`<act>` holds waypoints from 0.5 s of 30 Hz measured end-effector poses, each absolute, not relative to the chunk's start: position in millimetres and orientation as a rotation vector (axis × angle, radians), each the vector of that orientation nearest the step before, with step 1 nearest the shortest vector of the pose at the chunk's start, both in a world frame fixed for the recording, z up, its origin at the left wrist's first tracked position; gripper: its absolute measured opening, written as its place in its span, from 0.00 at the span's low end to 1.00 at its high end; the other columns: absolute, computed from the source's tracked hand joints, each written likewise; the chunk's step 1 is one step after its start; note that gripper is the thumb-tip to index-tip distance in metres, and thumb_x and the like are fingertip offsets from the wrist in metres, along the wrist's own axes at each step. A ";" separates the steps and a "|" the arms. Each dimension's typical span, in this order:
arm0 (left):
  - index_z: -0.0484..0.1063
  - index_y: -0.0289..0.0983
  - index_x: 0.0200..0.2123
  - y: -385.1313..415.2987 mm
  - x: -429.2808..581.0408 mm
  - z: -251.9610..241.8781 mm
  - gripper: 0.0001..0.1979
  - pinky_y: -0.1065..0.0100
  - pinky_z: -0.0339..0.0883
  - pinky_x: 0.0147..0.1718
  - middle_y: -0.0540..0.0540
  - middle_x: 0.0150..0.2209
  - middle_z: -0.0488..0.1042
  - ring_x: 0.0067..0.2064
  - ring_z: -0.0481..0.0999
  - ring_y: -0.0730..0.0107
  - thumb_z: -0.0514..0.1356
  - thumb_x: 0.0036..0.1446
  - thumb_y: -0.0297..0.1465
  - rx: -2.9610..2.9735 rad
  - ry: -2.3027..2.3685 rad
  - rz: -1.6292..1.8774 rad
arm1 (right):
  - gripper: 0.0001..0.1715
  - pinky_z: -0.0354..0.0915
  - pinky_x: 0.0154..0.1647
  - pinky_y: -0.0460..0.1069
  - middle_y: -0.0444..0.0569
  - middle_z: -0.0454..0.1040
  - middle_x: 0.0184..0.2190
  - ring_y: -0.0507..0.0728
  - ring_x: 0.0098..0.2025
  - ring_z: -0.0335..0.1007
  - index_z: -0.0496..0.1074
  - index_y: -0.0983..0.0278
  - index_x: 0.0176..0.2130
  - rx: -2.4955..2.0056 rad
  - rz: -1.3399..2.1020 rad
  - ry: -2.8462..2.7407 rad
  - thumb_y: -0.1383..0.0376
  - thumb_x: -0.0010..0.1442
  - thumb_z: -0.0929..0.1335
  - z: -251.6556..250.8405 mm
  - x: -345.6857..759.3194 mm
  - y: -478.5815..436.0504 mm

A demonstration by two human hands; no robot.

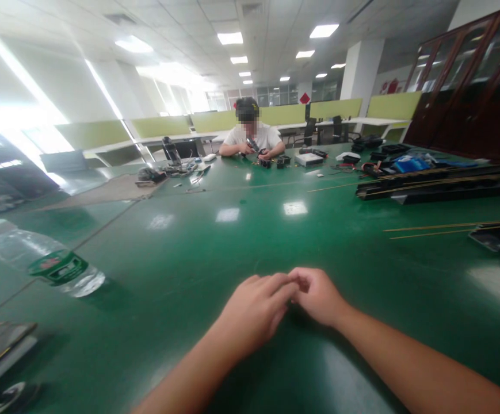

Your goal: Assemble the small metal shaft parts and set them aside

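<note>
Fingers (278,282) of left hand (254,307) and right hand (320,298) half-curled together over green table (180,247), anything held unclear

**Left hand (254,307) and right hand (323,299) meet over a green table (340,230)**

Fingers (282,282) touch; anything between them is hidden. A clear bottle (57,265) is at left; across, a person (254,138) in white bends over dark parts (264,163).

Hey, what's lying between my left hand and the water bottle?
In the head view, green tabletop stretches between your left hand and the water bottle, with a dark shadow beside the bottle.
</note>
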State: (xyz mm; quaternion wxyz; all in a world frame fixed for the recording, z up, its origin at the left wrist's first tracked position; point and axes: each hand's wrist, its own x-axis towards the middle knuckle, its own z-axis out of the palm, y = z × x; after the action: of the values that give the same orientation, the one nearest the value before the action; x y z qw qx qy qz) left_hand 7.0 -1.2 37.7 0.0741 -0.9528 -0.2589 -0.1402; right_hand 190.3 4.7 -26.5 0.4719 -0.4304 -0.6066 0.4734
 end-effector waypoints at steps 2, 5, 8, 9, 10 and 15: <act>0.70 0.39 0.47 3.7 20.4 28.4 0.11 0.62 0.71 0.35 0.45 0.47 0.75 0.41 0.77 0.62 0.55 0.62 0.25 -2.905 -0.752 -0.364 | 0.03 0.64 0.31 0.46 0.45 0.76 0.26 0.54 0.31 0.71 0.73 0.67 0.29 -1.033 1.092 -1.556 0.72 0.51 0.68 -25.9 190.7 3.5; 0.72 0.37 0.40 8.4 27.0 18.5 0.09 0.64 0.71 0.35 0.45 0.39 0.75 0.36 0.75 0.64 0.52 0.63 0.25 -2.932 -0.775 -0.362 | 0.04 0.62 0.28 0.45 0.44 0.75 0.24 0.53 0.29 0.70 0.73 0.67 0.26 -1.073 1.030 -1.602 0.74 0.50 0.68 -23.9 190.8 2.4; 0.72 0.37 0.44 10.7 16.9 16.8 0.10 0.65 0.72 0.37 0.45 0.40 0.75 0.38 0.76 0.65 0.52 0.65 0.26 -2.937 -0.804 -0.439 | 0.04 0.65 0.31 0.46 0.46 0.79 0.28 0.55 0.31 0.73 0.77 0.67 0.30 -1.045 1.126 -1.628 0.70 0.53 0.69 -20.3 189.7 0.5; 0.71 0.38 0.45 11.4 8.7 17.8 0.10 0.66 0.72 0.37 0.45 0.41 0.75 0.38 0.76 0.66 0.51 0.66 0.26 -2.923 -0.821 -0.467 | 0.05 0.67 0.33 0.47 0.47 0.80 0.30 0.56 0.32 0.74 0.78 0.67 0.33 -1.034 1.162 -1.648 0.69 0.54 0.70 -19.1 189.3 -0.2; 0.71 0.38 0.46 12.0 -2.3 19.4 0.11 0.67 0.73 0.37 0.45 0.42 0.75 0.39 0.76 0.66 0.51 0.66 0.26 -2.895 -0.846 -0.507 | 0.07 0.68 0.34 0.47 0.49 0.81 0.32 0.56 0.33 0.75 0.79 0.66 0.35 -1.044 1.178 -1.665 0.67 0.55 0.71 -18.0 189.1 -0.9; 0.71 0.40 0.47 5.9 -94.7 37.7 0.10 0.68 0.73 0.44 0.46 0.45 0.77 0.43 0.79 0.67 0.53 0.67 0.32 -2.596 -1.154 -0.731 | 0.15 0.72 0.39 0.51 0.52 0.83 0.35 0.59 0.35 0.78 0.81 0.65 0.42 -1.182 1.104 -1.710 0.61 0.55 0.73 -17.4 190.0 -1.4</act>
State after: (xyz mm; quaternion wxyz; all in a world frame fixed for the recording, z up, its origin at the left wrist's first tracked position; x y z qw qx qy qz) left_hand -94.7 5.9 37.7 0.1039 -0.8801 -0.3914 -0.2479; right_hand 190.0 -1.4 -17.4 0.3838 -0.4636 -0.6709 0.4332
